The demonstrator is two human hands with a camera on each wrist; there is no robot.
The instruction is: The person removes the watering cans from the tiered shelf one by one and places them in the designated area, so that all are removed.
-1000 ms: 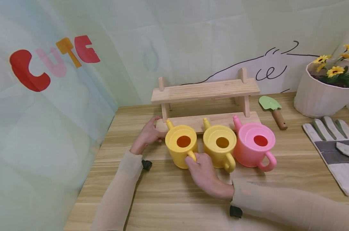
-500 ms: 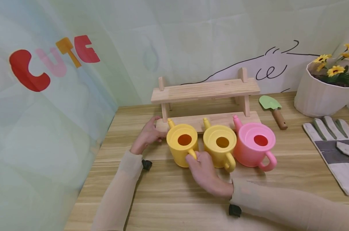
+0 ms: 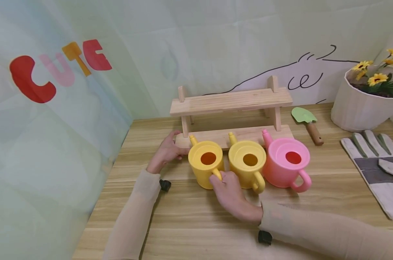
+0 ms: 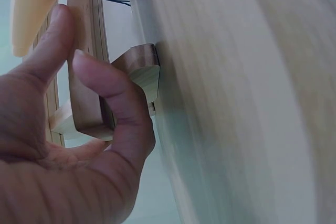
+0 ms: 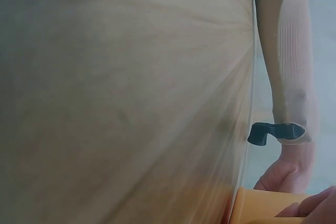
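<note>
My right hand (image 3: 230,196) pinches the handle of the leftmost yellow watering can (image 3: 199,175), its spout pointing toward the shelf. A second yellow watering can (image 3: 241,176) and a pink watering can (image 3: 277,175) stand in a row to its right. My left hand (image 3: 167,151) grips the left end of the lower plank of a two-tier wooden shelf (image 3: 232,102). In the left wrist view, thumb and fingers curl around the plank end (image 4: 86,95). The right wrist view catches only part of the yellow can (image 5: 265,203) and some fingertips (image 5: 320,208).
Right of the shelf lies a small trowel (image 3: 308,122) with a green blade and wooden handle. A white pot (image 3: 358,108) of yellow flowers stands at the back right, with gardening gloves (image 3: 375,169) in front. A printed cloth backdrop (image 3: 144,72) rises behind the wooden table (image 3: 183,224).
The leftmost yellow watering can has shifted slightly right, closer to the middle one, with my right hand on its handle. My left hand stays at the shelf end.
</note>
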